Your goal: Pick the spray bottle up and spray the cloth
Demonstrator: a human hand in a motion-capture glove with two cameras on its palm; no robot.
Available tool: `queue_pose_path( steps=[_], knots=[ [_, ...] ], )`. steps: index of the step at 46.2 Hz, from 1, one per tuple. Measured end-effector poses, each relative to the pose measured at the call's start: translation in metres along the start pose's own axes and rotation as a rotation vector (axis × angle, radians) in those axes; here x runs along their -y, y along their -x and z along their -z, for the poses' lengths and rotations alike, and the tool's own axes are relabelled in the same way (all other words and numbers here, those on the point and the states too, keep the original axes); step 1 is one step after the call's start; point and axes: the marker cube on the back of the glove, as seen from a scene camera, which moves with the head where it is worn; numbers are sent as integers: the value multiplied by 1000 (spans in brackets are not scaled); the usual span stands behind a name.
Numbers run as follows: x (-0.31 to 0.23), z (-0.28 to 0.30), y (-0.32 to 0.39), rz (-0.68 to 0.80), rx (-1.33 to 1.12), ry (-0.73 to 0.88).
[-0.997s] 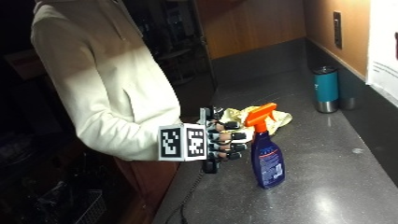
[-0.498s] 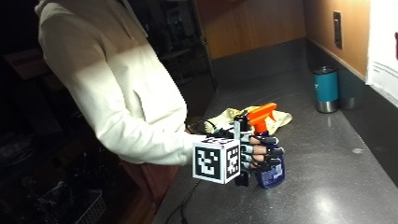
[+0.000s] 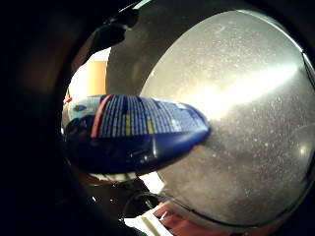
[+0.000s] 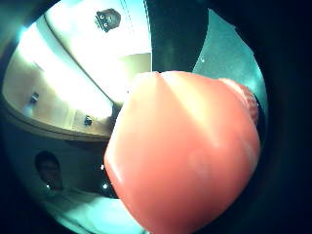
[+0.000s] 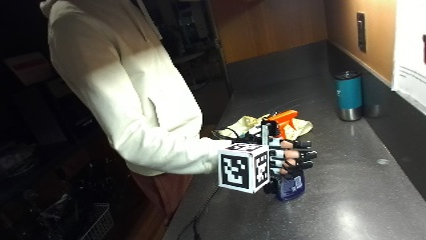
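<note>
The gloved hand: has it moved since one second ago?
Yes. The right hand came from beside the spray bottle onto its neck and now grips it, before the yellow cloth.

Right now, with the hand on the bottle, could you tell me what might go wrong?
1. The right hand grips the spray bottle near its orange head, so the grip could slip on lifting.
2. The yellow cloth lies behind the bottle, so the spray might miss and wet the counter.
</note>
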Motion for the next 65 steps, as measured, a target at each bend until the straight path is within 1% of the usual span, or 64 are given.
queue_pose_path(
  steps=[31, 38, 40, 43, 44, 47, 50, 56, 65],
  knots=[
    [31, -17, 10, -81, 36, -25],
    [39, -26, 20, -46, -54, -18],
    [32, -30, 26, -23, -89, 49],
    [1, -38, 42, 24, -157, 305],
    [-2, -41, 50, 52, -191, 351],
    [20, -43, 81, 151, -312, 343],
    [29, -41, 113, 214, -409, 420],
    [4, -110, 146, 276, -649, 591],
    [-29, -165, 179, 341, -992, 779]
  ],
)
